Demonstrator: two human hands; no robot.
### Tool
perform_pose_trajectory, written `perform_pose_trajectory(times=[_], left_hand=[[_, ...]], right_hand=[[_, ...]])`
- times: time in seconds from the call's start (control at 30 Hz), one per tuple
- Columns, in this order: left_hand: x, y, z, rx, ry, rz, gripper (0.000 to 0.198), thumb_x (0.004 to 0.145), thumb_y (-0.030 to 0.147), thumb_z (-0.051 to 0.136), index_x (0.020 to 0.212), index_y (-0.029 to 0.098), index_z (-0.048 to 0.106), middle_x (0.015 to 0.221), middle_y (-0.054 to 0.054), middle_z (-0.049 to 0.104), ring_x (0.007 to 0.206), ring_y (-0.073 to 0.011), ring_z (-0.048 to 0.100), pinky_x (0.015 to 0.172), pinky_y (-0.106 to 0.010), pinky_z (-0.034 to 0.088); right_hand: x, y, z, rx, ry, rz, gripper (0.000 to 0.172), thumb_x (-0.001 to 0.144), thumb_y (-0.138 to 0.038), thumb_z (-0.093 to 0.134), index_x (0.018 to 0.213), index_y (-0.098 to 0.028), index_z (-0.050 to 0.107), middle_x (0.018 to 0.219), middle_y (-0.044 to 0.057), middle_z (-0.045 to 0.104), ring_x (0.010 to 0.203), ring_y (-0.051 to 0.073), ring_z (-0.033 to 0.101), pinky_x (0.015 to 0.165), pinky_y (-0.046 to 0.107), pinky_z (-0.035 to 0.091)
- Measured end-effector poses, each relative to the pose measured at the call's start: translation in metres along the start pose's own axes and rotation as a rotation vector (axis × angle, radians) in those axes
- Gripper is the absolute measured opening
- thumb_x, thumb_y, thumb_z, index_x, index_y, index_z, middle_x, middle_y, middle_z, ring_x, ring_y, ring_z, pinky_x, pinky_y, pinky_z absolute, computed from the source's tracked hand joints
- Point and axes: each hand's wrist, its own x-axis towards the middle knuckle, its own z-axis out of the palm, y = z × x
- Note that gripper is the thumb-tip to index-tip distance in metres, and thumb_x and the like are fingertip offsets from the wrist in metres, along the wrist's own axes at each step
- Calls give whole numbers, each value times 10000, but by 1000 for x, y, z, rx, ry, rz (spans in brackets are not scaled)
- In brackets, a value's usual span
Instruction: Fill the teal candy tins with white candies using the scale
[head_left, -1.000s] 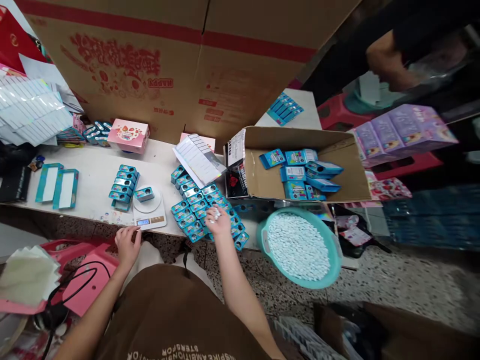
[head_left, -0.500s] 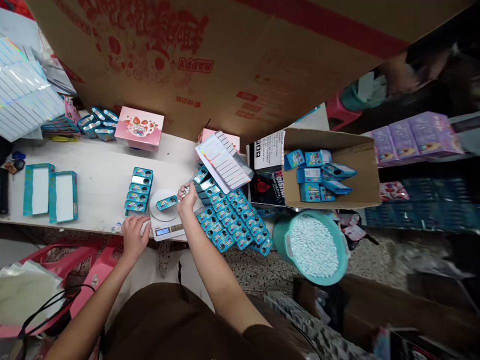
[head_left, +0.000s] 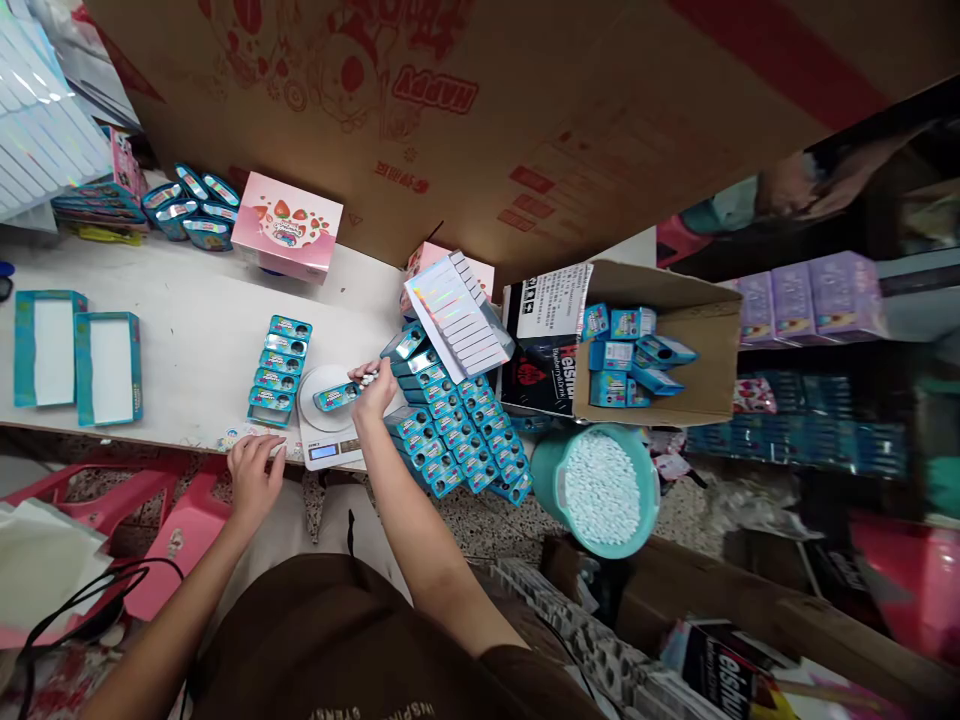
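Note:
My right hand (head_left: 373, 390) is over the right end of a blue tin (head_left: 335, 396) lying on the round pan of a white digital scale (head_left: 326, 440), its fingers pinching small white pellets (head_left: 367, 379). My left hand (head_left: 253, 478) rests open on the table's front edge (head_left: 180, 437), left of the scale and touching nothing else. A double row of blue tins (head_left: 279, 370) stands on the white table left of the scale. A larger pile of blue tins (head_left: 457, 430) spreads to the right, beyond the table's edge.
A teal basin of white pellets (head_left: 600, 490) sits right of the pile. Beyond it is a cardboard box of blue cartons (head_left: 652, 345). Holographic label sheets (head_left: 457, 315), a pink box (head_left: 287, 227) and blue trays (head_left: 109, 368) occupy the table. A co-worker's blurred arm (head_left: 787, 185) shows top right.
My right hand has moved left from above the tin pile to the tin on the scale, still pinching pellets. My view has swung, shifting the whole scene. My left hand stays near the scale.

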Motion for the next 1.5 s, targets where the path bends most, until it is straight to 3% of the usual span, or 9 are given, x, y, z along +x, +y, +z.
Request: perform_pose_trajectory(times=[0.2,0.53,1.23,1.5], left_hand=[[1,-1,1,-19,-13,-30,219,851,322,493,1005,233,621,1019,-47,646,1043,-239,474,951,-396,310],[9,-6,-3,-35,-1,-75,225,853,333,479,981,228,632,1003,-56,648,1025,-242,482,939,-404,305],[8,-6,-4,-25,25,-54,212,858,328,486,978,230,629,997,-45,652,1018,-233,483,926,-390,310],[7,-3,-4,-43,8,-61,216,857,328,479,977,230,629,1005,-53,643,1035,-237,470,940,-400,296]], right_hand=[[1,2,2,-86,23,-19,388,847,-495,402,574,-223,353,399,-76,416,452,108,550,571,260,490],[1,1,1,-142,10,-20,422,837,-551,386,569,-228,342,401,-76,418,462,117,572,579,272,495],[-3,2,-6,-140,-86,-70,355,854,-445,406,585,-216,376,434,-66,451,500,123,598,609,272,507],[4,-13,-17,-42,43,-59,356,854,-459,405,595,-218,366,429,-78,422,455,98,541,593,267,512]])
